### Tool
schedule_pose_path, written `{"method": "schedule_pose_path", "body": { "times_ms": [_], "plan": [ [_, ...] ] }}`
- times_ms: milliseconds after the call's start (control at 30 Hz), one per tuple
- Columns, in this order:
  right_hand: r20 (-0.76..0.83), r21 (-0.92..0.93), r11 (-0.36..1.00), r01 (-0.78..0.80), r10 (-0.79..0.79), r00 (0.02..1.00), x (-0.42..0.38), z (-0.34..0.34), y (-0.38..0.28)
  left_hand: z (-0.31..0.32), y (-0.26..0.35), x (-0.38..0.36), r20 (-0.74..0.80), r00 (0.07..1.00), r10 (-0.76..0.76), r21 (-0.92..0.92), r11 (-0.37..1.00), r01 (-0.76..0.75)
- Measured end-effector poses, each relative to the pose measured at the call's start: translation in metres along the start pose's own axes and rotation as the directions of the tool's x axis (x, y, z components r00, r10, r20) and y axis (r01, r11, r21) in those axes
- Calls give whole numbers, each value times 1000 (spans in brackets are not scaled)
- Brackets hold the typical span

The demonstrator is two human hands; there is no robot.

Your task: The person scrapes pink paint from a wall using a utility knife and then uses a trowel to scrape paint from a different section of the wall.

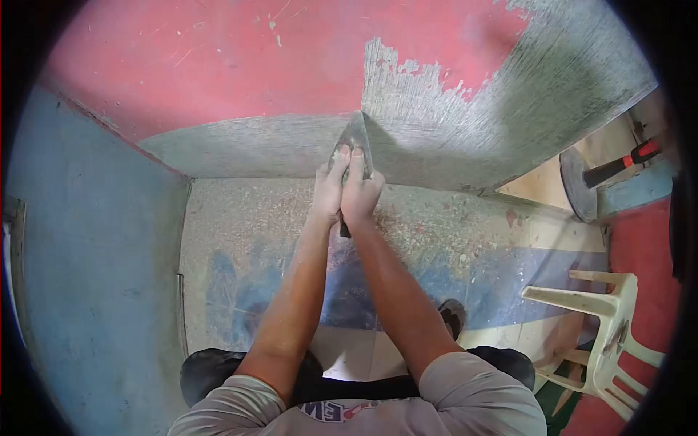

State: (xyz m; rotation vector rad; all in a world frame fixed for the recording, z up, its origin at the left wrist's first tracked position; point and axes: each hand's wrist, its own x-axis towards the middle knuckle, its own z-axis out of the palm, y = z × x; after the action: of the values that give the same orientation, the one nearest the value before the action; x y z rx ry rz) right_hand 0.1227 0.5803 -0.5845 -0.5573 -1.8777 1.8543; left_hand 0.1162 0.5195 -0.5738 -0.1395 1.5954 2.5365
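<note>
Both of my hands grip one scraper (356, 131), its flat metal blade pointing up and away from me. The blade's edge meets the pink painted wall (240, 58) where paint borders a grey scraped area (451, 138). My left hand (329, 190) is closed around the left side of the tool, and my right hand (361, 195) around the right. Their thumbs lie side by side at the base of the blade. Below the wrists the dark end of the handle shows; my hands hide most of the rest.
Paint flakes and dust cover the floor (262, 211) below the wall. A blue wall (109, 232) stands at the left. On the right lies a pale plastic chair (618, 327), tipped over. Behind it, a grey round disc (576, 185) has a black and red shaft. My shoe (452, 317) shows below.
</note>
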Motion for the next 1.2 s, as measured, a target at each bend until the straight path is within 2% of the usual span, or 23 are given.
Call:
{"method": "schedule_pose_path", "body": {
  "times_ms": [100, 133, 167, 200, 300, 333, 367, 433, 500, 533, 567, 600, 667, 733, 767, 800, 900, 933, 1000, 1033, 1067, 1133, 1200],
  "plan": [
    [36, 223, 975, 13, -21, 999, -6, -2, 4, -9, -13, 1, 1, 999, 38, 103, 994, -38],
    [-67, 211, 969, 132, -121, 990, -9, 0, 13, -17, -32, 5, -31, 999, 23, 131, 991, -19],
    [-47, 221, 967, 126, -119, 992, -6, -1, 6, -17, -42, 8, -59, 998, 7, 158, 987, 2],
    [-27, 229, 966, 118, -115, 993, -3, -4, -4, -2, -28, 2, -80, 993, 82, 130, 989, -71],
    [34, 170, 983, 66, -73, 997, -2, -12, -19, 8, 17, 5, 68, 998, 16, 74, 997, -21],
    [62, 139, 989, 55, -64, 996, 2, -11, -21, 12, 15, 6, 50, 998, 49, -48, 998, -46],
    [90, 115, 991, 62, -73, 993, 7, -9, -27, 9, 8, 10, 20, 999, 48, 23, 999, -48],
    [53, 261, 963, 62, -78, 996, 2, -9, -17, 1, -6, 13, -38, 998, 56, 163, 985, -49],
    [28, 296, 954, 43, -54, 998, -2, -11, 10, 3, -17, -2, -58, 995, 81, 196, 978, -68],
    [-95, 225, 957, 183, -165, 982, -6, -8, 9, 3, -30, -1, -101, 986, 133, 196, 974, -111],
    [-51, 251, 950, 186, -179, 983, 1, -8, 8, 1, -42, 4, -148, 972, 181, 199, 968, -150],
    [-3, 273, 945, 178, -184, 983, 4, -10, -6, 14, -9, -5, -74, 997, 25, 75, 997, -19],
    [34, 279, 953, 121, -136, 990, 10, -6, -32, 27, 26, -3, -3, 997, 76, 16, 997, -76],
    [128, 254, 966, 35, -69, 989, 7, -13, -57, 20, 24, 11, 15, 996, 84, -71, 994, -83],
    [176, 245, 970, 8, -52, 983, 8, -14, -65, 14, 17, 12, 7, 996, 90, -30, 996, -89],
    [137, 267, 957, 110, -151, 979, 8, -11, -49, 8, 9, 13, 2, 995, 98, 9, 995, -98],
    [18, 264, 944, 195, -207, 978, -1, -4, 5, -4, -20, 8, -6, 995, 98, 63, 993, -97],
    [-41, 279, 945, 169, -164, 986, -8, -3, 5, -6, -28, 3, -14, 996, 88, 74, 993, -87],
    [59, 236, 966, 108, -125, 990, 1, -6, -10, 3, -10, 0, -59, 997, 53, 159, 986, -43],
    [107, 207, 976, 68, -92, 990, 3, -9, -26, 11, 12, 2, -16, 998, 63, 101, 993, -61],
    [32, 271, 947, 171, -186, 982, 6, -2, -43, 16, 27, 6, 18, 998, 65, 43, 997, -65],
    [47, 191, 975, 118, -129, 991, 6, 0, -43, 16, 29, 12, 45, 997, 70, -118, 991, -64],
    [54, 204, 968, 145, -159, 986, 9, 1, -35, 8, 19, 13, 36, 997, 74, -21, 997, -73]
  ]
}}
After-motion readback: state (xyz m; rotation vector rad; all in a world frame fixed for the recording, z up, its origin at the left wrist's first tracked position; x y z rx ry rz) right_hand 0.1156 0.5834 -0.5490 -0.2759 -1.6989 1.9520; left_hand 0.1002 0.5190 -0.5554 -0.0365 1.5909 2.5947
